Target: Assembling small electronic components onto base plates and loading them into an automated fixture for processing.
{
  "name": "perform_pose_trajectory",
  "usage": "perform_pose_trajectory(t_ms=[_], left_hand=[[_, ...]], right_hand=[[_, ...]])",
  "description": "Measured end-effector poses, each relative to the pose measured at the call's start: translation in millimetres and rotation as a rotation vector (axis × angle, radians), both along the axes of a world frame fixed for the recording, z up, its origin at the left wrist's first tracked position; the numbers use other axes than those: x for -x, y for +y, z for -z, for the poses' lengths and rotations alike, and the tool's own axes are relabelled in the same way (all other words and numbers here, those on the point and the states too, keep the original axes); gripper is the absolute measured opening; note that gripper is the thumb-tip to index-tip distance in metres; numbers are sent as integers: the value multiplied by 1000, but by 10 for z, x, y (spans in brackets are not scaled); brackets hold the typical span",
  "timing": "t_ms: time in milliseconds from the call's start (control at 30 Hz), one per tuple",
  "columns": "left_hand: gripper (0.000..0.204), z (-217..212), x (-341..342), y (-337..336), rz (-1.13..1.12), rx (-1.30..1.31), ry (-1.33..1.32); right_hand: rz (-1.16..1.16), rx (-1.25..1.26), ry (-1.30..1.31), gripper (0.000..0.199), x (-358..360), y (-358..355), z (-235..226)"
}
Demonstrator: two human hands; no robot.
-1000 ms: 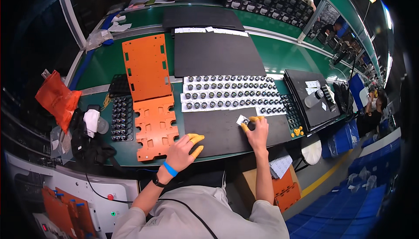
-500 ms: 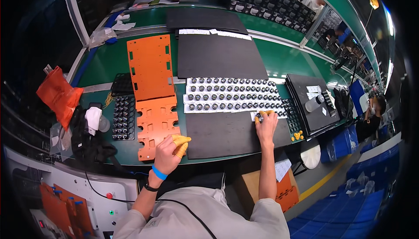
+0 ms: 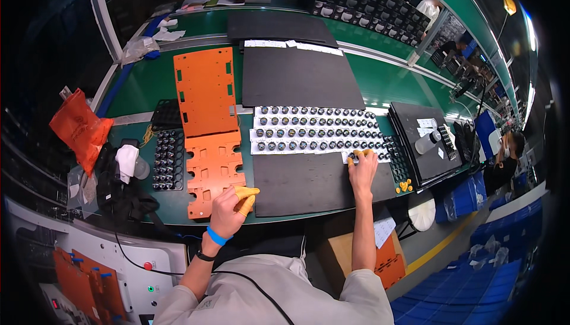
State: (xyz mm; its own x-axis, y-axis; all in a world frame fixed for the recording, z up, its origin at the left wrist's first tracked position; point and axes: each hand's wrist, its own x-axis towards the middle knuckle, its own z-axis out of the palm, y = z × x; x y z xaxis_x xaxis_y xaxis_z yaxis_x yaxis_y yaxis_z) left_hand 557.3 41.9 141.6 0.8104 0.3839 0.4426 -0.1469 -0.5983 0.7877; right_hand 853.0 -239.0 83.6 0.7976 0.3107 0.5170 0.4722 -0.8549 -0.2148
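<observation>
Landmark for this report: the black mat (image 3: pixel 306 182) lying at the near edge of the green workbench (image 3: pixel 142 96).

Right hand (image 3: pixel 362 167): resting at the mat's far right corner, fingers extended forward, yellow finger cots on the tips. The fingertips (image 3: pixel 358 155) touch the near end of the white strips of small dark round parts (image 3: pixel 314 130), which lie in rows just beyond the mat's far edge. Whether a part is pinched between the fingertips cannot be told (too small to resolve).

Left hand (image 3: pixel 228 206): at the mat's near left corner, loosely curled, with yellow cots on thumb and forefinger. It rests against the lower edge of the small orange slotted plate (image 3: pixel 214 170), which sits just left of the mat. It appears to grip nothing. A blue wristband (image 3: pixel 217 236) is on that wrist.

Surroundings: a larger orange plate (image 3: pixel 205 90) lies beyond the small one. A black tray of round parts (image 3: pixel 168 160) stands left of the orange plates. A second black mat (image 3: pixel 300 78) lies beyond the strips. A black tray with white labels (image 3: pixel 424 141) sits to the right of the landmark mat, with loose yellow cots (image 3: pixel 404 186) near its front corner.
</observation>
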Motion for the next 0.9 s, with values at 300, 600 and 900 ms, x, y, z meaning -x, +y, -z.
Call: perform_pose_trajectory(t_ms=[300,600,900], left_hand=[[17,40,53,51,-25,-49,-24],[17,154,86,125,-99,42,30],[17,240,140,199,-133,100,58]], right_hand=[[10,-64,-30,37,73,69,0],[165,-320,-156,45,-47,-227,320],[434,-202,28,23,-101,-486,266]])
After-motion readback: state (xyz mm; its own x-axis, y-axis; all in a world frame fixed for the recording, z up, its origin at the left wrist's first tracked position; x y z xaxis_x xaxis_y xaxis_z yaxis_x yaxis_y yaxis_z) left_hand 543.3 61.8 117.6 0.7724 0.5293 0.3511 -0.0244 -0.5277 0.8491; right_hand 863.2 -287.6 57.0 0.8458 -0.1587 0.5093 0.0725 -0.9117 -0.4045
